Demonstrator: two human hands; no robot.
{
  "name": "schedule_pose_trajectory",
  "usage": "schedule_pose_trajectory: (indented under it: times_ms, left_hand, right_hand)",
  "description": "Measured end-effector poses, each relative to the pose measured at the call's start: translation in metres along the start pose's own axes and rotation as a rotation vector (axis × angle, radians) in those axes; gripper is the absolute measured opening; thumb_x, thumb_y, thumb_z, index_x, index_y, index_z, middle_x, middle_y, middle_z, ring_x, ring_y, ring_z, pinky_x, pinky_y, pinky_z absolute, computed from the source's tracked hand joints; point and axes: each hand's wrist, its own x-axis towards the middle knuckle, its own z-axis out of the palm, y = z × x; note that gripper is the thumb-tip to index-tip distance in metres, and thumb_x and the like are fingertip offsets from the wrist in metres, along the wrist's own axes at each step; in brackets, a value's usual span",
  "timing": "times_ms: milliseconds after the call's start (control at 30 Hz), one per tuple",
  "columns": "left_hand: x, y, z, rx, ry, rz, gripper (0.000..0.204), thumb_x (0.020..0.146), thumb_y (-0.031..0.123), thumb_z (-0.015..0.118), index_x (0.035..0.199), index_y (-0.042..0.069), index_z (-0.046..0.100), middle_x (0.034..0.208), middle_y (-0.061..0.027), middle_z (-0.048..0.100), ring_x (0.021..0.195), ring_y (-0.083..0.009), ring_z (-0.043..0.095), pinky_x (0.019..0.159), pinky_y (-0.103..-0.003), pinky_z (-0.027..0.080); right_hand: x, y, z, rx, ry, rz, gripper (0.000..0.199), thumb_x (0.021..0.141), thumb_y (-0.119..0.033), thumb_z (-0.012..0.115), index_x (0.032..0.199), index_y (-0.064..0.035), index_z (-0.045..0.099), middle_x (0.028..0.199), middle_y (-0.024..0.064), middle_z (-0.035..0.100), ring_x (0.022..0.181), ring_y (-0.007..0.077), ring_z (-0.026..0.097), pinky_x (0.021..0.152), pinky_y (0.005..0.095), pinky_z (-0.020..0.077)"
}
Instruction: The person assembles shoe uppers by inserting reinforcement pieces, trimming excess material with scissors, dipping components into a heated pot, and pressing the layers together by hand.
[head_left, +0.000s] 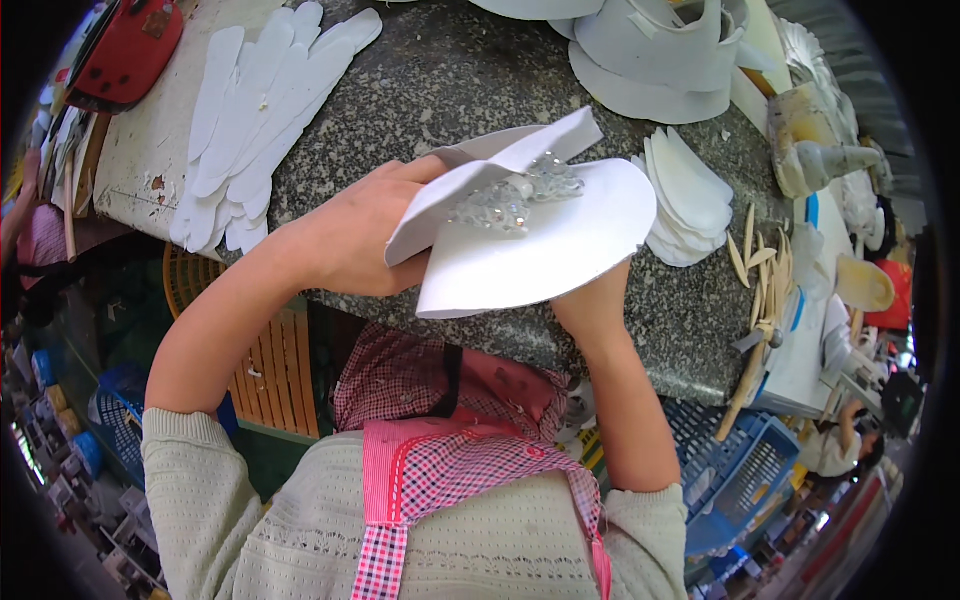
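Above the stone worktop I hold a white, stiff, hat-like piece (560,235) with a broad curved brim and a raised folded band. A bow of clear, sparkling beads (510,203) sits in the fold between band and brim. My left hand (365,230) is closed on the piece's left side, with its fingers partly inside or behind the band. From below, my right hand (598,300) grips the brim's right part, and its fingers are hidden under the white sheet.
Long white cut strips (265,110) lie in a pile at left, near a red container (125,50). More white brimmed pieces (650,60) stand at the back. Rounded white pieces (688,200), wooden sticks (765,275) and a stained container (812,135) lie right. A blue crate (735,470) stands below.
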Motion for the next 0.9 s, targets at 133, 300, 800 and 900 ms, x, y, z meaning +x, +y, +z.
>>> schedule_pose_trajectory:
  times_ms: [133,300,800,900]
  left_hand:
    - [0.004,-0.003,-0.001,-0.007,0.0,-0.024,0.056,0.064,0.021,0.073,0.114,0.004,0.055,0.113,-0.0189,0.054,0.103,-0.033,0.055,0.092,-0.04,0.043]
    - [0.015,0.013,-0.006,0.387,-0.068,0.22,0.019,0.069,0.012,0.068,0.087,0.009,0.065,0.083,-0.0061,0.064,0.087,-0.0274,0.061,0.083,-0.038,0.048]
    - [-0.003,0.003,0.001,0.304,0.061,0.121,0.029,0.067,0.015,0.069,0.096,0.015,0.065,0.101,-0.0025,0.062,0.108,-0.0246,0.05,0.091,-0.041,0.037]
    - [0.0,0.01,-0.001,0.291,0.179,0.165,0.035,0.056,0.004,0.074,0.088,0.015,0.065,0.103,0.0031,0.064,0.106,-0.0235,0.052,0.088,-0.038,0.045]
  right_hand:
    - [0.011,-0.005,-0.007,0.149,-0.207,0.31,0.018,0.063,0.003,0.073,0.077,-0.0002,0.063,0.104,0.0093,0.056,0.094,0.0204,0.057,0.077,0.0292,0.0466]
    - [0.016,-0.007,-0.01,0.047,-0.276,0.26,0.018,0.062,-0.008,0.077,0.072,-0.0021,0.064,0.109,0.0157,0.055,0.103,0.0252,0.055,0.08,0.0329,0.0464]
    - [0.035,0.032,-0.002,-0.226,-0.189,-0.183,0.022,0.068,-0.01,0.069,0.069,-0.0039,0.048,0.086,0.0074,0.056,0.063,0.026,0.058,0.052,0.0347,0.0454]
    - [0.04,0.029,-0.001,-0.274,-0.231,-0.167,0.021,0.067,-0.009,0.069,0.069,-0.0033,0.049,0.084,0.0086,0.055,0.064,0.0276,0.058,0.054,0.0362,0.0455]
